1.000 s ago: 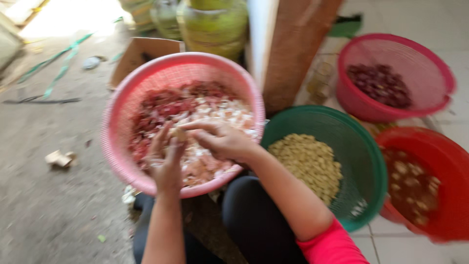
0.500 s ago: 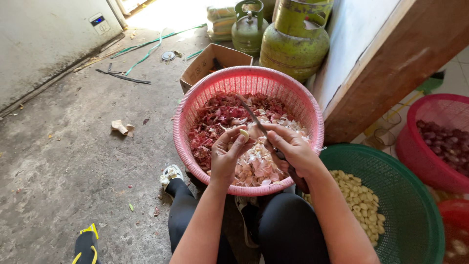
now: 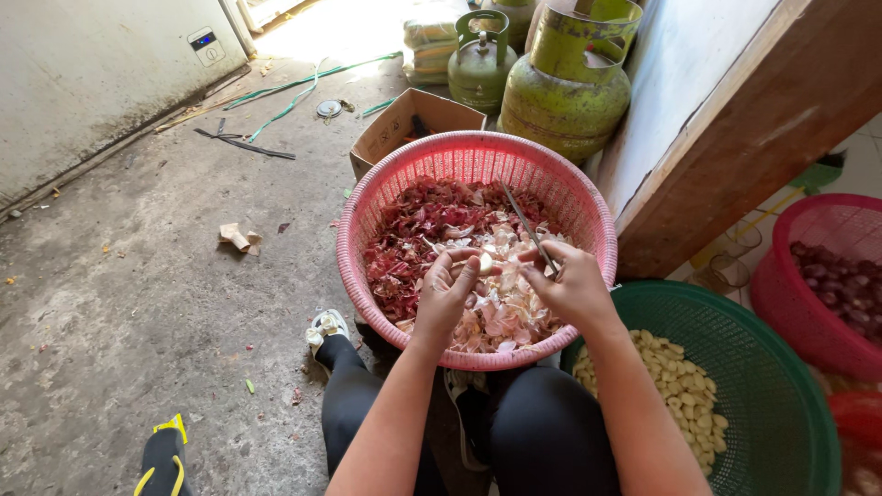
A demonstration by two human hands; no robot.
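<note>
Knife handle: hidden inside right hand. Green basket and red basket: cut off by frame edges.

Green basket crowds right side.

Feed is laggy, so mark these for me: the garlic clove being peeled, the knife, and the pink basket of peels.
garlic clove (image 3: 484,264), head view, on its pale bare tip.
knife (image 3: 525,223), head view, mid-blade.
pink basket (image 3: 386,188), head view, on its left inner wall.
</note>
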